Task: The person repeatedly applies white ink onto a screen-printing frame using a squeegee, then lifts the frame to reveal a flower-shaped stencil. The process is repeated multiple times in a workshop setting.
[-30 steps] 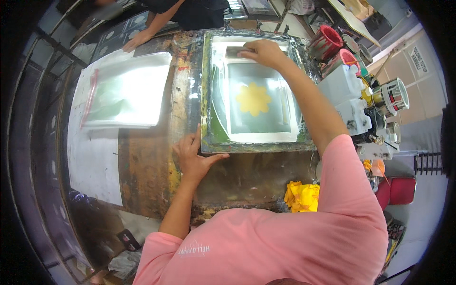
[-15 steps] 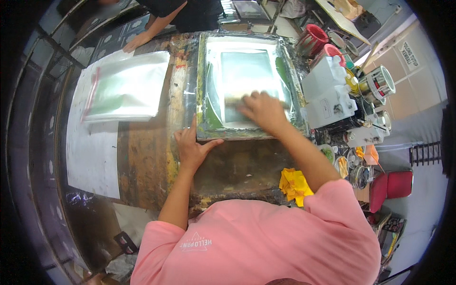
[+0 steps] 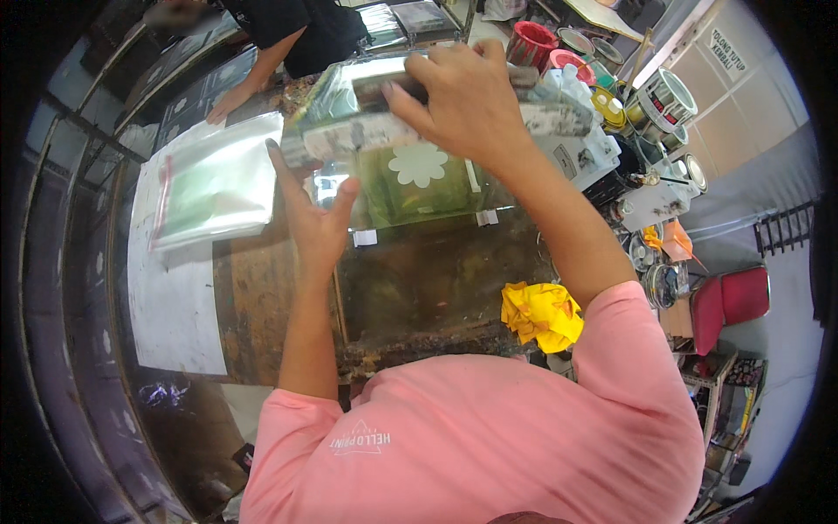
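A screen-printing frame (image 3: 371, 132) is tilted up, its near rail raised off the table. Across its upper side lies a squeegee (image 3: 374, 93), partly covered by my right hand (image 3: 467, 100), whose fingers are curled over it. My left hand (image 3: 316, 214) is at the frame's left near corner, forefinger stretched forward and thumb spread; whether it touches the rail I cannot tell. Below the raised frame a clear sheet with a white flower shape (image 3: 417, 166) lies on a greenish base. Small white tabs (image 3: 365, 237) stand at its near edge.
A stack of clear plastic bags (image 3: 218, 188) lies on white paper (image 3: 175, 306) to the left. A crumpled yellow cloth (image 3: 543, 316) is near my right elbow. White containers and paint cans (image 3: 661, 100) crowd the right side. Another person's hand (image 3: 229, 103) rests at the far left.
The frame has swung up from lying flat, uncovering the flower shape. My right hand has moved forward with the squeegee; my left hand has shifted left and forward.
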Action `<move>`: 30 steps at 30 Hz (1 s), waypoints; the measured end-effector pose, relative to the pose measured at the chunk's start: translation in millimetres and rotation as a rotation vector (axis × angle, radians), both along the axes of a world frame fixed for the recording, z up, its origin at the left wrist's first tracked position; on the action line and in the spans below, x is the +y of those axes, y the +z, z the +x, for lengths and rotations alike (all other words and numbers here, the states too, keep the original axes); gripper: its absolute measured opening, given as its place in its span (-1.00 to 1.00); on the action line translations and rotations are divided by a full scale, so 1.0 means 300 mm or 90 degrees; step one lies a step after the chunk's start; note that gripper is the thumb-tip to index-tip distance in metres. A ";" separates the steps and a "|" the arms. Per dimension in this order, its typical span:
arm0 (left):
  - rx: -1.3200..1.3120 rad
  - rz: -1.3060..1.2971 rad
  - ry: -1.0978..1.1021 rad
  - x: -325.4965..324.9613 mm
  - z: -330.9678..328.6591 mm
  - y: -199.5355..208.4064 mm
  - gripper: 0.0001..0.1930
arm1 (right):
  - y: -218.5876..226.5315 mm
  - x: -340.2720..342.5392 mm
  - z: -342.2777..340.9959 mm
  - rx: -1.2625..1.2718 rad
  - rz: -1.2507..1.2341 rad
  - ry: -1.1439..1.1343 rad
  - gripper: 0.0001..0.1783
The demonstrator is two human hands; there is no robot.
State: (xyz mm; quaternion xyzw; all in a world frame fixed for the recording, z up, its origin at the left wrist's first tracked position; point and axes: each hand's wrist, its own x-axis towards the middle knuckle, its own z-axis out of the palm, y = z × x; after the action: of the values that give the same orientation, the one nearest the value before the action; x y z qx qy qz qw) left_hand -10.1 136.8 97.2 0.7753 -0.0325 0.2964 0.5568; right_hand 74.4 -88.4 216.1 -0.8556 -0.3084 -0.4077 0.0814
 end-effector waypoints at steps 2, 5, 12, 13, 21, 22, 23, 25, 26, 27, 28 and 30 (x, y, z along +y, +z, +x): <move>0.127 0.200 0.000 0.026 -0.019 -0.028 0.12 | 0.065 0.009 0.053 -0.021 0.005 0.010 -0.53; 0.294 0.619 0.109 0.013 -0.103 -0.166 0.22 | 0.146 0.000 0.100 0.102 0.040 0.049 -0.43; 0.341 0.627 0.050 -0.048 -0.149 -0.269 0.15 | 0.264 0.019 0.200 0.143 0.028 0.008 -0.38; 0.327 0.523 0.029 -0.056 -0.116 -0.242 0.07 | 0.272 0.025 0.211 0.130 0.036 0.008 -0.36; 0.041 0.279 0.158 0.033 0.127 -0.072 -0.47 | 0.300 0.033 0.217 0.134 0.046 -0.002 -0.36; 0.087 0.260 0.174 0.075 0.126 -0.068 -0.49 | 0.294 0.031 0.211 0.122 0.039 -0.005 -0.36; 0.088 0.252 0.188 0.130 0.120 -0.066 -0.51 | 0.285 0.029 0.204 0.111 0.032 -0.009 -0.36; 0.139 0.286 0.250 0.254 0.114 -0.074 -0.51 | 0.270 0.030 0.199 0.096 0.045 0.014 -0.34; 0.112 0.314 0.260 0.325 0.113 -0.082 -0.50 | 0.261 0.032 0.198 0.082 0.049 0.014 -0.36; 0.122 0.334 0.273 0.398 0.113 -0.090 -0.49 | 0.256 0.034 0.198 0.067 0.052 0.014 -0.37; 0.105 0.359 0.283 0.475 0.115 -0.100 -0.48 | 0.253 0.036 0.200 0.052 0.055 0.015 -0.38; 0.133 0.319 0.291 0.624 0.139 -0.123 -0.45 | 0.255 0.032 0.199 0.098 0.034 -0.003 -0.36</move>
State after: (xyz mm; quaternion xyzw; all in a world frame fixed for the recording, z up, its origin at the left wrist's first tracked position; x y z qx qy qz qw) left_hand 31.6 323.9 60.3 0.9010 0.1271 0.3155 0.2692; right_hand 134.2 -78.9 292.5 -0.8827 -0.2881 -0.3488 0.1270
